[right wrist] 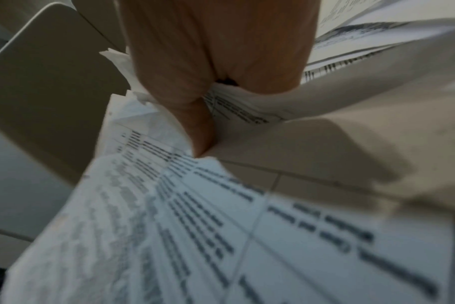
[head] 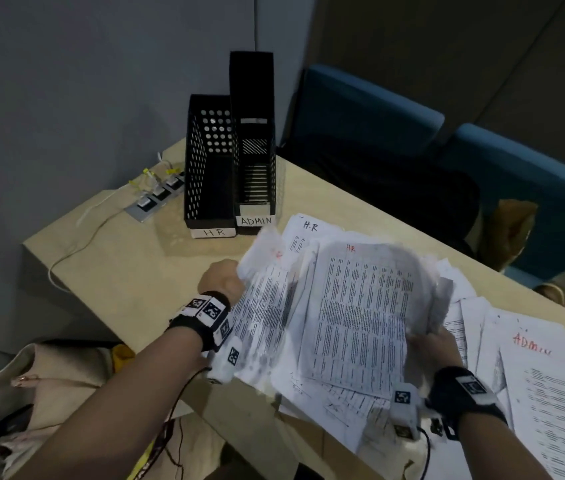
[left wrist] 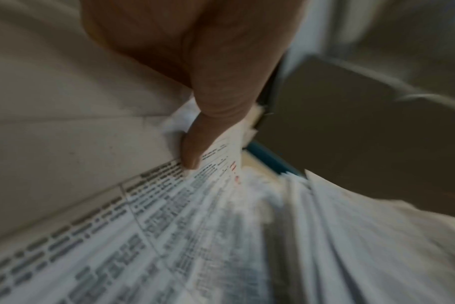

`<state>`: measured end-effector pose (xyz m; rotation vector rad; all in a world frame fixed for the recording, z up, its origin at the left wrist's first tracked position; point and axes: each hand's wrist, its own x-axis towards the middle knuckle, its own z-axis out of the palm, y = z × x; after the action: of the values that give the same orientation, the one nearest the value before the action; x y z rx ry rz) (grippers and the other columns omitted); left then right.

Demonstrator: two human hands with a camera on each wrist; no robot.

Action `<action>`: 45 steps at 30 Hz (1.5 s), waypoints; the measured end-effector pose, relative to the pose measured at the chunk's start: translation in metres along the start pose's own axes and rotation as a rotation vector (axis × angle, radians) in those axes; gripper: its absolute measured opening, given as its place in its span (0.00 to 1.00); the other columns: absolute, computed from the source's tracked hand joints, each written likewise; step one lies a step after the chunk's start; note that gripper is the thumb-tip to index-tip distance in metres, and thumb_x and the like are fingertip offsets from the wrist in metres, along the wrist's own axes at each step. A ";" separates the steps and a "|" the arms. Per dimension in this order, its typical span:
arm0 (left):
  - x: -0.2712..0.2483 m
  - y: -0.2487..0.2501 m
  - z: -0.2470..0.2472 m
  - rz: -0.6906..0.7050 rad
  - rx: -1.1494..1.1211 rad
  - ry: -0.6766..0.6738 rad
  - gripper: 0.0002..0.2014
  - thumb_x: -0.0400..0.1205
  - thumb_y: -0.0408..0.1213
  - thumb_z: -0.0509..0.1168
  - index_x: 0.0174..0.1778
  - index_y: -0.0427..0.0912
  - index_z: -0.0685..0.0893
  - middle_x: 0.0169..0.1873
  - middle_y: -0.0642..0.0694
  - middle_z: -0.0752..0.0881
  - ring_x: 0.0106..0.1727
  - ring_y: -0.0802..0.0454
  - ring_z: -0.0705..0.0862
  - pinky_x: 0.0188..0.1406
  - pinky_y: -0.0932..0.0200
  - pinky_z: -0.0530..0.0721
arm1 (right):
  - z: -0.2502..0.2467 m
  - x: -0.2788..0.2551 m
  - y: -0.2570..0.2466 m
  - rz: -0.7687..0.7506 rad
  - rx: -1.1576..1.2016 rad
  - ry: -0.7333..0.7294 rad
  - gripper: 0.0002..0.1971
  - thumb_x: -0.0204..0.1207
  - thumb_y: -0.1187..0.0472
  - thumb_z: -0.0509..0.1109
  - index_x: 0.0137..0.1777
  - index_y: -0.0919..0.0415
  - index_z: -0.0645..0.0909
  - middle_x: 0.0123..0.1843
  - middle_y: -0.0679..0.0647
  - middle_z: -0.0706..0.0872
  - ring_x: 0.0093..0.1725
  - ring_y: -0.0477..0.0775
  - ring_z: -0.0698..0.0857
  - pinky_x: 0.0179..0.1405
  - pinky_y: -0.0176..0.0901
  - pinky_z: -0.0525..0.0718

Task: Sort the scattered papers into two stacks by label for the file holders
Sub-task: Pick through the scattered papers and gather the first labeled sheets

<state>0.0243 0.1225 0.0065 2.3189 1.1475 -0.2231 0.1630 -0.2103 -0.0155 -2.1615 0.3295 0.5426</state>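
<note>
A thick bundle of printed sheets, its top page marked HR in red, is lifted off the table between both hands. My left hand grips its left edge, thumb pressed on the top sheet. My right hand grips the right edge, thumb on the paper. A stack labelled ADMIN lies flat at the right. Two black file holders stand at the back: HR on the left, ADMIN on the right.
The beige table carries a socket strip with cables left of the holders. More loose sheets lie under and beside the bundle. Blue chairs stand beyond the far edge. A beige bag sits at the lower left.
</note>
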 end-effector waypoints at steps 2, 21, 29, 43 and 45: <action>-0.003 0.026 -0.017 0.166 0.034 0.029 0.10 0.84 0.31 0.58 0.51 0.38 0.85 0.38 0.44 0.85 0.36 0.46 0.80 0.35 0.57 0.76 | -0.006 0.001 -0.001 -0.002 0.100 -0.023 0.09 0.75 0.71 0.70 0.54 0.73 0.81 0.45 0.68 0.86 0.41 0.61 0.82 0.41 0.50 0.80; 0.048 0.088 0.069 -0.149 -0.177 -0.025 0.29 0.76 0.29 0.74 0.70 0.36 0.68 0.70 0.35 0.68 0.66 0.33 0.74 0.62 0.44 0.76 | -0.033 0.014 -0.009 0.059 0.286 -0.072 0.05 0.78 0.75 0.64 0.42 0.77 0.77 0.24 0.64 0.70 0.10 0.53 0.69 0.11 0.32 0.71; 0.053 0.087 0.074 -0.246 -0.302 -0.254 0.21 0.77 0.43 0.66 0.62 0.35 0.82 0.68 0.33 0.81 0.60 0.37 0.85 0.62 0.49 0.83 | -0.018 0.026 -0.013 0.064 0.294 -0.048 0.11 0.75 0.78 0.66 0.55 0.71 0.79 0.44 0.65 0.85 0.43 0.60 0.82 0.40 0.48 0.78; 0.018 0.099 0.095 0.027 -0.194 -0.087 0.12 0.82 0.29 0.59 0.59 0.33 0.83 0.63 0.33 0.82 0.64 0.33 0.81 0.61 0.47 0.79 | -0.022 0.002 0.011 0.093 0.147 0.063 0.14 0.76 0.76 0.66 0.62 0.74 0.76 0.46 0.63 0.82 0.50 0.61 0.78 0.51 0.54 0.80; 0.011 0.100 0.086 0.075 -0.243 -0.071 0.12 0.82 0.31 0.62 0.60 0.34 0.81 0.59 0.34 0.86 0.59 0.34 0.84 0.55 0.49 0.82 | -0.021 -0.003 0.014 0.077 0.145 0.061 0.15 0.75 0.77 0.66 0.62 0.76 0.76 0.48 0.65 0.82 0.50 0.61 0.78 0.40 0.46 0.79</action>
<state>0.1156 0.0351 -0.0304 2.1179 0.9924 -0.1290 0.1600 -0.2356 -0.0119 -2.0347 0.4731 0.4809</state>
